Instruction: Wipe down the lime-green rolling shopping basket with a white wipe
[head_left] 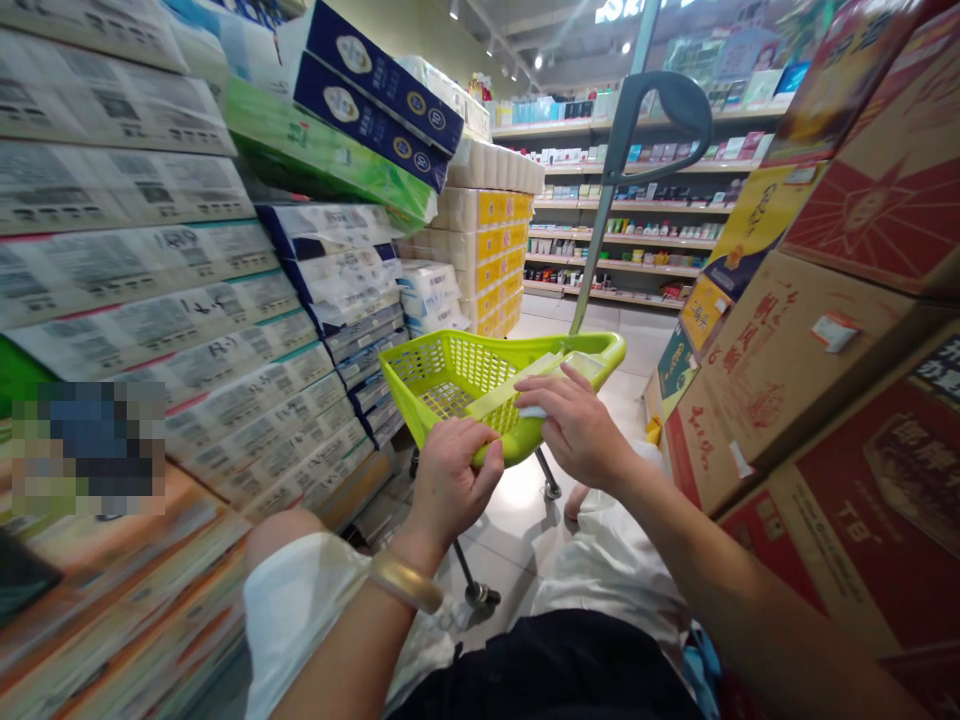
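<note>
A lime-green shopping cart (pixel 442 385) with a perforated basket stands right in front of me. My left hand (pixel 452 475), with a gold-coloured bracelet on its wrist, is closed around the near end of the cart's green handle (pixel 523 441). Over the handle area lies my right hand (pixel 574 415), its fingers bent over a small white thing (pixel 533 411) that looks like a wipe or cloth, mostly covered by the fingers. A pale flat panel (pixel 517 385) crosses the cart just ahead of the fingers. The basket floor shows through its slots.
Stacked white packs (pixel 187 310) rise close on the left, with dark blue boxes (pixel 375 95) on top. Cardboard cartons (pixel 810 350) line the right side. A grey-green pole (pixel 600 235) with a looped handle (pixel 660 125) stands beyond the cart. Stocked shelves (pixel 637 205) span the back.
</note>
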